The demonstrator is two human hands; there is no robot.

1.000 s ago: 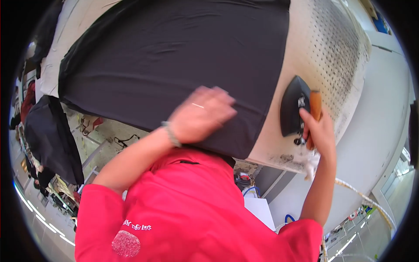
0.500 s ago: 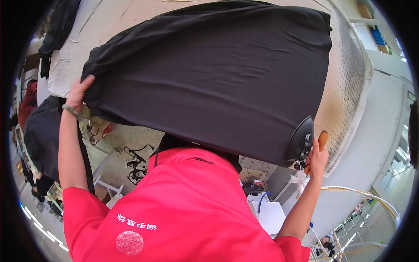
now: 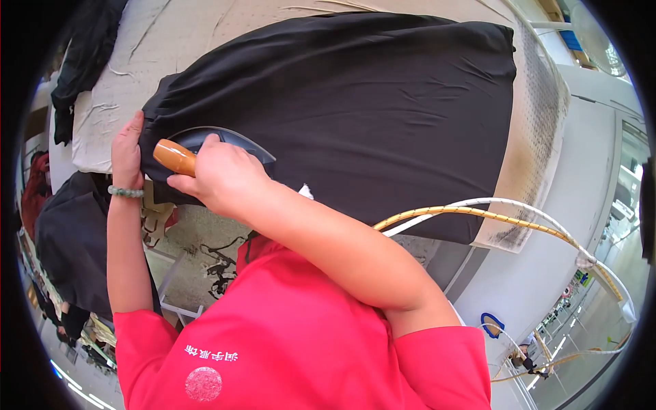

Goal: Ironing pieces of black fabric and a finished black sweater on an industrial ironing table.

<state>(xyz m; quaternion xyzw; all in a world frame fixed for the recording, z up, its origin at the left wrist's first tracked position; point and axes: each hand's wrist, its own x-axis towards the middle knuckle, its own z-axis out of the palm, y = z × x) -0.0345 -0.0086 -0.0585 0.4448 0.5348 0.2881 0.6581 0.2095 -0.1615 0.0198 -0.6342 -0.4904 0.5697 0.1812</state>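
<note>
A black garment (image 3: 383,123) lies spread over the pale padded ironing table (image 3: 198,27), its gathered end at the left and its wide straight edge at the right. My right hand (image 3: 229,178) is closed round the wooden handle of a dark steam iron (image 3: 251,145), which rests on the garment near the gathered end. Much of the iron is hidden behind that hand. At the left edge my left hand (image 3: 128,152) grips the gathered end of the cloth, thumb on top; its other fingers are partly hidden.
A white hose and a yellow cord (image 3: 478,210) loop from the right, across the garment's near right corner, toward the iron. More black cloth (image 3: 75,239) hangs at the lower left, and another dark garment (image 3: 89,55) lies at the far left. A perforated board edge (image 3: 540,137) shows at the right.
My right hand has carried the iron from the garment's right edge leftward to the gathered end, and the hose and cord followed. My left hand keeps hold of the cloth.
</note>
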